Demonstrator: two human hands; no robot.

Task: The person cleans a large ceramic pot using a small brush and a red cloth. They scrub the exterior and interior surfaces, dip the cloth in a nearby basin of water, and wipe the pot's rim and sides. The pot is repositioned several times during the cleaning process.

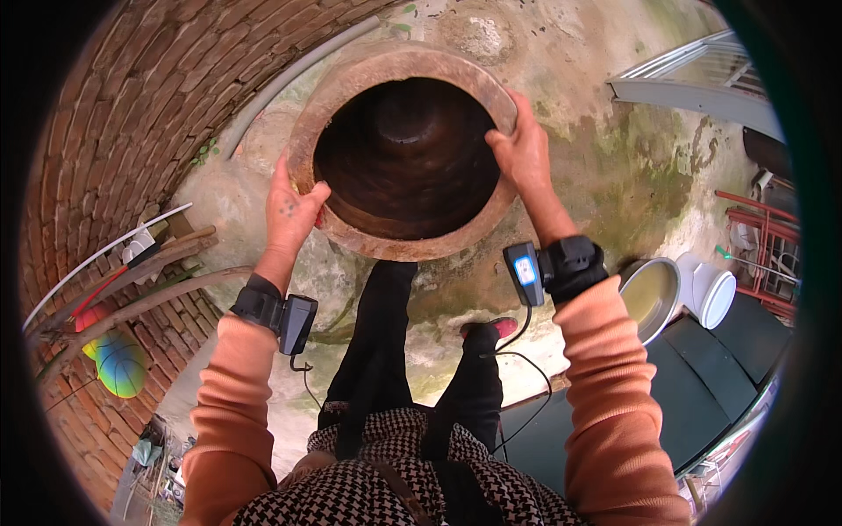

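Observation:
A large round clay jar (355,81) with a thick brown rim stands in front of me, its wide mouth facing up toward me. The inside is dark, with a small patch of shine near its far wall. My left hand (294,210) grips the rim at the left, thumb hooked over the inner edge. On the opposite side my right hand (524,151) holds the rim, its thumb also bent inward over the lip. The fingers of both hands are partly hidden behind the jar's outer wall.
A brick wall (132,105) and a grey pipe (294,74) run along the left. Wooden poles (167,256) and a colourful ball (120,364) lie at the lower left. At the right are a metal basin (651,298), a white bucket (717,298) and a metal-framed panel (693,92).

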